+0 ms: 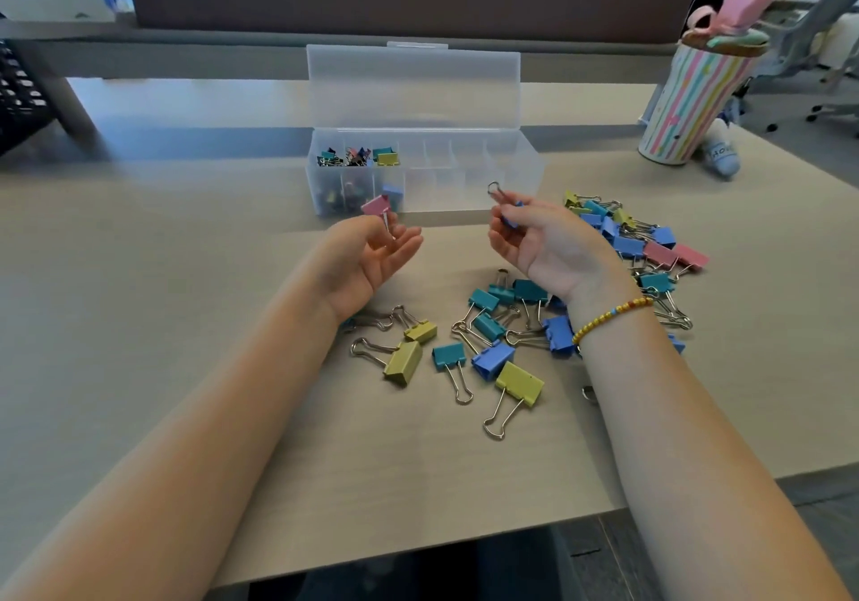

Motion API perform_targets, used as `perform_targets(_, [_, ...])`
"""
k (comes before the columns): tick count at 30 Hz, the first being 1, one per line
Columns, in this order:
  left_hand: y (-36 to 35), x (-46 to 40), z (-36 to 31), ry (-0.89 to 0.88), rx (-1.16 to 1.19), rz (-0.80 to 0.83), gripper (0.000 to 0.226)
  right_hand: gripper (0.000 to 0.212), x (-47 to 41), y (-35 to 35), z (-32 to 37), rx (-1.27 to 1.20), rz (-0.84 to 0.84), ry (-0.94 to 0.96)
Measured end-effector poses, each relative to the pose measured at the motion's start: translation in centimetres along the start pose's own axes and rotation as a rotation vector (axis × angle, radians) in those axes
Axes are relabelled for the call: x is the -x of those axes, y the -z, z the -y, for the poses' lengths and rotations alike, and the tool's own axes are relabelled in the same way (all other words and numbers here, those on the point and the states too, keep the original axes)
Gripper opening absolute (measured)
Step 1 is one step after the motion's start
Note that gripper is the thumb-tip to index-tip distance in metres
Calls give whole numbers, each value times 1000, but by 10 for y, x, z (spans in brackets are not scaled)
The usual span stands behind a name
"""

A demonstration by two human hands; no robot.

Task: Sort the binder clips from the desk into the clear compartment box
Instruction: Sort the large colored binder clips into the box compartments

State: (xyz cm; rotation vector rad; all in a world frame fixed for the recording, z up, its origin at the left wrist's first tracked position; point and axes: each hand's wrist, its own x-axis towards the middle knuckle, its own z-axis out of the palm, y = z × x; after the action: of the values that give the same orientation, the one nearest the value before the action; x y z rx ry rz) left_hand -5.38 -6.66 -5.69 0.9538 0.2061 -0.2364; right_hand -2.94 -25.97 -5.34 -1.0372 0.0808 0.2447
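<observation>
Left hand point(372, 254) pinches a pink binder clip point(376, 205); right hand point(544, 242) grips a blue binder clip point(509, 217). Both hover just near of the clear compartment box point(525, 168).

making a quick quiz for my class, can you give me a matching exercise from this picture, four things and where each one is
Things:
1. pink binder clip
2. blue binder clip
3. striped cup
4. clear compartment box

Places:
A. far right of the desk
B. held in the left hand
C. middle of the desk, lid open
D. held in the right hand

Pairs: 1-B, 2-D, 3-A, 4-C
</observation>
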Motion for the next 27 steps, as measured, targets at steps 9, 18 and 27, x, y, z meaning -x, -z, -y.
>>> perform_targets(9, [10, 9, -16, -170, -1130, 254, 18, 17, 10, -6, 1, 1129, -84, 172])
perform_targets(18, [14, 12, -10, -226, -1817, 384, 17, 15, 21, -10, 1, 1671, 382, -45])
perform_targets(27, [8, 2, 5, -300, -1911, 225, 22, 15, 11, -19, -18, 1845, 83, 121])
